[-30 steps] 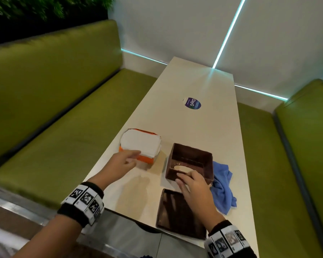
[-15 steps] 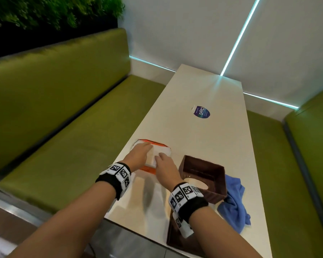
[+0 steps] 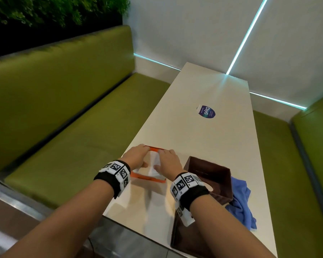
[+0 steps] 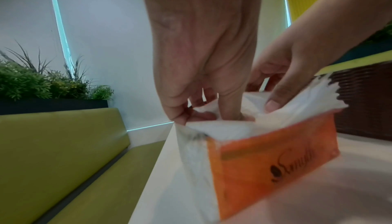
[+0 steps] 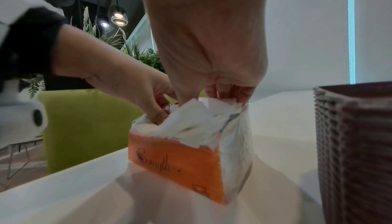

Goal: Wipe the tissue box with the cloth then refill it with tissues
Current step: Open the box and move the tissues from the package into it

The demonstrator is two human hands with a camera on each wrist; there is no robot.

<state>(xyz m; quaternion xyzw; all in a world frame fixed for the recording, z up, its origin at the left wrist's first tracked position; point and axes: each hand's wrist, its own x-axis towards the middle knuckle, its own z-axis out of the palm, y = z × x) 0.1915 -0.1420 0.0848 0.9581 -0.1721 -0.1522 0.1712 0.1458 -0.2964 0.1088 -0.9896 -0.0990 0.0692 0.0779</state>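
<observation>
An orange tissue pack (image 3: pixel 147 178) stuffed with white tissues (image 3: pixel 154 162) lies at the table's left edge. My left hand (image 3: pixel 138 155) and right hand (image 3: pixel 166 159) are both on top of it. In the left wrist view my left hand (image 4: pixel 201 110) curls its fingers into the tissues (image 4: pixel 222 128) at the pack's (image 4: pixel 265 157) end. In the right wrist view my right hand (image 5: pixel 222 96) pinches the tissues (image 5: pixel 191 118) at the other end. The brown woven tissue box (image 3: pixel 218 175) stands open and unheld to the right. The blue cloth (image 3: pixel 241 203) lies bunched beside it.
A flat brown panel (image 3: pixel 183 237) lies at the table's (image 3: pixel 213 138) near edge, under my right forearm. A round purple sticker (image 3: pixel 206 112) marks the tabletop farther off. Green benches (image 3: pixel 63 146) run along both long sides, and a white wall closes the far end.
My right hand left the brown tissue box and came left onto the tissue pack. Both hands now dig into the tissues, which stand ruffled. The head view has shifted.
</observation>
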